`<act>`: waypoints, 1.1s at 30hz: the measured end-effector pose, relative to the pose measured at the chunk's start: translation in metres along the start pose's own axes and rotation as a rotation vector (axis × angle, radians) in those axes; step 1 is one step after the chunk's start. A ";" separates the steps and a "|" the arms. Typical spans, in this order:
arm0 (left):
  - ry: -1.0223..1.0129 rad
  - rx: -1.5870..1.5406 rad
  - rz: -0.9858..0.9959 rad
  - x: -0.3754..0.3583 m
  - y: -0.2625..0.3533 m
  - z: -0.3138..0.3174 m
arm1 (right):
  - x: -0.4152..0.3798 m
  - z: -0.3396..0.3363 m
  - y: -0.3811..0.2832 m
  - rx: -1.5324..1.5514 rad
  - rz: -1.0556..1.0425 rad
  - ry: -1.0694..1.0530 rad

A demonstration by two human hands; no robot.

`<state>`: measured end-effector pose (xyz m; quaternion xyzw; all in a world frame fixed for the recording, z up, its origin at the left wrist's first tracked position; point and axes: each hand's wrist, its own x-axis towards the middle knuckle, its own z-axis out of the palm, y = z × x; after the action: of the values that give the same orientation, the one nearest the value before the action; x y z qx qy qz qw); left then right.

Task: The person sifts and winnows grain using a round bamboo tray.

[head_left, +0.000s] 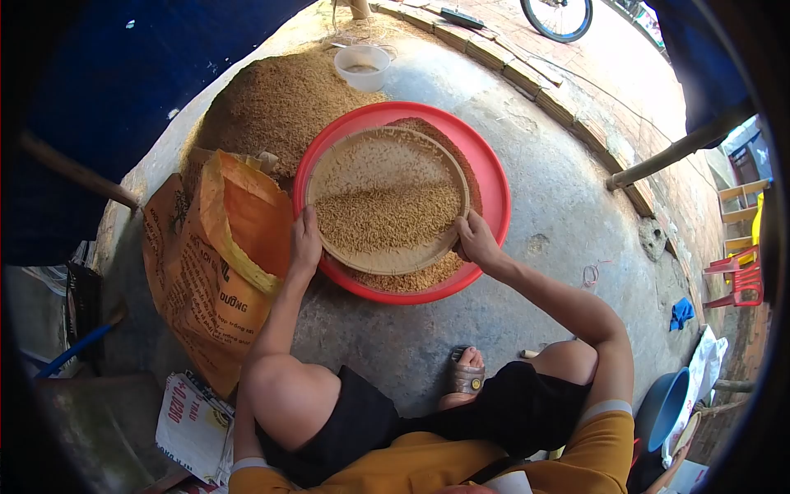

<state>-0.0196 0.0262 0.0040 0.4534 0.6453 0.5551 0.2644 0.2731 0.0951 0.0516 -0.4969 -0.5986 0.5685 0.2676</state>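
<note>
A round, shallow woven sieve (387, 263) is held over a wide red basin (492, 177). Golden grain (387, 218) covers the lower half of the sieve, while thinly scattered bits show on its upper half. My left hand (305, 241) grips the left rim, fingers mostly hidden beneath. On the opposite rim, my right hand (478, 240) is closed with the thumb on top. Finer brown material (411, 280) lies in the basin under the sieve. Close to my left forearm stands an orange printed sack (210, 280) with its mouth open.
A large heap of brown grain or husks (263, 103) lies beyond the sack, beside a translucent white tub (362, 70). Bricks (527, 78) edge the concrete floor at right. A blue basin (665, 403) and another person's forearm (676, 469) show at lower right.
</note>
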 end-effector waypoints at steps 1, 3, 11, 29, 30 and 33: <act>-0.025 -0.049 -0.151 -0.007 -0.019 0.002 | -0.003 -0.001 0.007 0.006 0.127 -0.061; -0.096 -0.112 -0.322 -0.024 -0.010 0.002 | -0.013 -0.001 0.013 0.019 0.208 -0.071; 0.063 0.020 0.164 -0.017 0.067 -0.005 | -0.023 0.002 -0.028 -0.067 -0.261 0.129; 0.002 0.051 0.178 0.002 0.017 -0.008 | -0.026 0.006 -0.023 0.120 0.077 0.025; 0.001 0.035 0.184 0.008 0.014 -0.008 | -0.027 0.007 -0.026 0.130 0.029 0.066; -0.106 -0.131 -0.289 -0.003 0.010 -0.005 | -0.021 0.003 -0.001 0.126 0.234 -0.099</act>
<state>-0.0198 0.0212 0.0143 0.3661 0.6514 0.5276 0.4042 0.2779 0.0749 0.0566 -0.5170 -0.5121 0.6560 0.2004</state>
